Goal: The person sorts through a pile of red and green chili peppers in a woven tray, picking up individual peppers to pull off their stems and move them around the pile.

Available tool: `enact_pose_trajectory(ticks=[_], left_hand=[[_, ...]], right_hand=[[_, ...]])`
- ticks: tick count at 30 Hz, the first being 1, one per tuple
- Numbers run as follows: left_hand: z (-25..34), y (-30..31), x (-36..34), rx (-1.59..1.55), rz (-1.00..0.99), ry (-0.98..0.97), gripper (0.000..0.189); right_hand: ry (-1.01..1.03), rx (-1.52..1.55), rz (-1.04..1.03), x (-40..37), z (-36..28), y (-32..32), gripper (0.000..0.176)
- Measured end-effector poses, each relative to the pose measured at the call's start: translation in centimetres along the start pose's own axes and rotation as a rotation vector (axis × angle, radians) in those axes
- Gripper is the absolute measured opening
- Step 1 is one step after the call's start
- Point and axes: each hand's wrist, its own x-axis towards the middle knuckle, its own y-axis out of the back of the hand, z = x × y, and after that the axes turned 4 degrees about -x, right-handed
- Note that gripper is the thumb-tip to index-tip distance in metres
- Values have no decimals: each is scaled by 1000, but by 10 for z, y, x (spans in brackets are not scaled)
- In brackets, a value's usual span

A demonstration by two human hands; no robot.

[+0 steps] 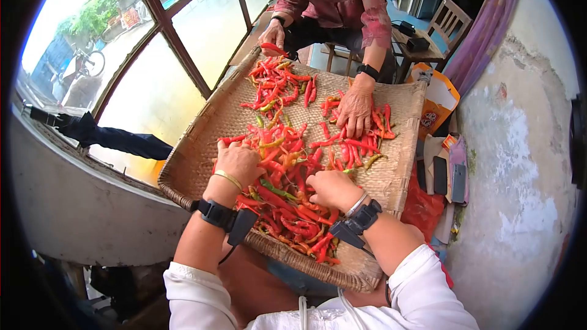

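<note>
Red chili peppers point(299, 174), with some green and yellowish ones among them, lie heaped in a large woven tray point(382, 174). My left hand point(238, 162) is at the left of the pile, its fingers bent in and partly hidden; a red chili pepper lies by its fingertips. Curled inward at the right of the near pile is my right hand point(333, 189), its fingertips against the peppers. What either hand holds, if anything, is hidden. Both wrists wear black strapped devices and a bangle.
Across the tray sits a person in a red patterned shirt point(330, 0); one hand point(356, 107) is on peppers, the other point(273, 35) by a red pepper. A folded umbrella point(116, 137) lies along the window at left. A chair point(449, 27) and orange box point(439, 101) stand right.
</note>
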Motion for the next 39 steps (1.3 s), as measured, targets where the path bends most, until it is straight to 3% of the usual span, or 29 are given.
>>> enact_pose_trajectory(ticks=[2, 7, 10, 14, 18, 24, 26, 30, 33, 37, 39], left_hand=[[28, 0, 10, -21, -8, -7, 28], [65, -21, 20, -236, -51, -153, 17], [75, -30, 14, -329, -68, -180, 15], [77, -38, 5, -401, 23, -225, 20], [74, -33, -5, -466, -27, -220, 25], [75, 7, -37, -496, 152, -191, 31], [77, 17, -43, -688, 218, -216, 30], [81, 20, -30, -786, 247, -270, 31], [84, 6, -7, -868, 227, -244, 37], [90, -12, 4, -1052, 300, -259, 33], [88, -11, 3, -1077, 210, -235, 31]], right_hand=[[-35, -103, -196, -1, -4, -3, 20], [-42, -157, -43, -2, 4, -17, 14], [-75, -221, -59, -3, 6, -12, 12], [-66, -240, 20, -2, 18, -8, 7], [-134, -214, 30, -2, 18, 6, 7], [-88, -186, 78, -4, 18, 4, 7], [-23, -140, 145, -4, 19, 2, 8], [-17, -141, 224, -8, 22, 8, 8], [-68, -113, 258, -13, 23, 20, 10], [7, 165, 328, -14, 21, 30, 13], [33, 300, 292, -13, 22, 27, 14]])
